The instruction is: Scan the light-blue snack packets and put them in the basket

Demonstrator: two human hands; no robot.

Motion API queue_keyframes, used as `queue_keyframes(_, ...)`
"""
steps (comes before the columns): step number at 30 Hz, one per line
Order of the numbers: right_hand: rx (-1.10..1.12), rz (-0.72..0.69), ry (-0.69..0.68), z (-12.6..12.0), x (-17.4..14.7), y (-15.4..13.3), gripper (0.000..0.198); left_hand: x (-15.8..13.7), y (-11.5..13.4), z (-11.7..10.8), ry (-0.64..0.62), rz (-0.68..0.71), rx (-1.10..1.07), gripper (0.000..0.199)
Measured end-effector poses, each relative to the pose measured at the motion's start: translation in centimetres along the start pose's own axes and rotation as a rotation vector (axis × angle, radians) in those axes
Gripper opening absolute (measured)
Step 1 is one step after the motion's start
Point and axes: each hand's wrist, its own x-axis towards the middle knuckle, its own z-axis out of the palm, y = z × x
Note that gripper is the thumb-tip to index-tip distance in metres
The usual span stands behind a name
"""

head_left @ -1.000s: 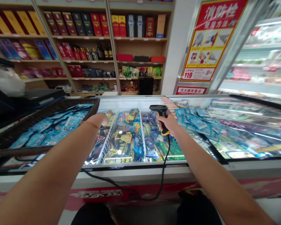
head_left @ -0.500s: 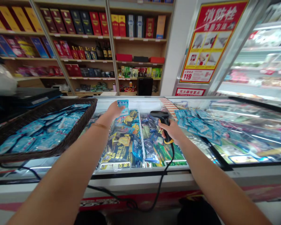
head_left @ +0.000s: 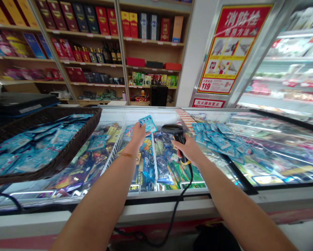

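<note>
My left hand (head_left: 139, 134) pinches a small light-blue packet (head_left: 148, 124) above the freezer's middle, its printed face turned up. To the right, my right hand (head_left: 187, 148) is wrapped round the handle of a black barcode scanner (head_left: 173, 129), whose head points left toward the packet. A black cable (head_left: 175, 212) runs down from the scanner over the freezer's front edge. More blue packets (head_left: 219, 137) lie in a loose pile on the glass at the right. On the left, a dark wicker basket (head_left: 92, 127) holds many similar packets (head_left: 54, 139).
Beneath my hands is a chest freezer (head_left: 156, 205) with bagged goods between white wire dividers (head_left: 114, 146). Shelves (head_left: 91, 62) of boxes and bottles stand behind it. A red and yellow poster (head_left: 232, 48) hangs at the back, beside a lit display case (head_left: 297, 76).
My left hand has moved right with the blue packet, bringing it nearer the scanner and tilting it. The scanner is still in my right hand. The view has shifted slightly.
</note>
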Motion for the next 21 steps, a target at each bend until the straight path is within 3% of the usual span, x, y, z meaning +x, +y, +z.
queue_keyframes(4, -0.073, -0.019, -0.042, -0.01, -0.14, 0.18, 0.025, 0.05, -0.64, -0.36, -0.023, 0.051, 0.057, 0.014)
queue_keyframes(21, -0.088, 0.002, -0.101, -0.16, -0.37, -0.30, 0.022, 0.01, -0.77, -1.09, 0.028, -0.006, 0.089, 0.023)
